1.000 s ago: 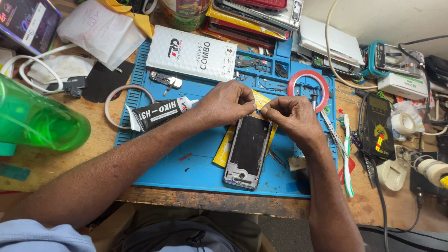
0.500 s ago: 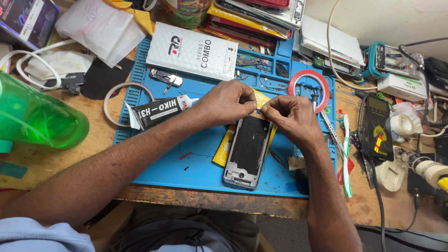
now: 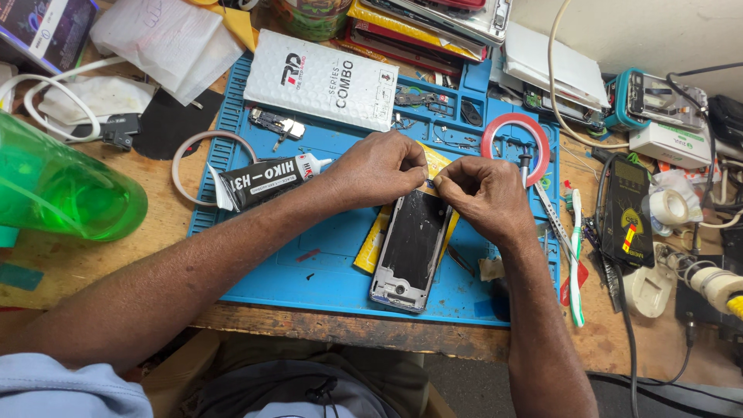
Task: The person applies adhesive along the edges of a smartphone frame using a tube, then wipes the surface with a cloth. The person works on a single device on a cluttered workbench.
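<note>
Meeting fingertip to fingertip above the far end of an opened phone frame [image 3: 412,251], the left hand [image 3: 377,169] and right hand [image 3: 478,195] both pinch narrow, thumbs against forefingers; a very small dark part seems to sit between them, too small to tell what. Both forearms come in from the near edge, the left slanting across from the near left, the right rising almost straight. The phone frame lies face-open, tilted slightly, over a yellow strip [image 3: 372,244], near the middle of the blue work mat [image 3: 325,267], its near end close to the mat's near edge. Left of the left hand lies a black glue tube [image 3: 267,179], beside a pale ring [image 3: 186,162]. Far right of the right hand sits a red tape ring [image 3: 515,147]; a toothbrush [image 3: 576,259] lies along the mat's right edge. Bare mat shows to the near left of the frame.
</note>
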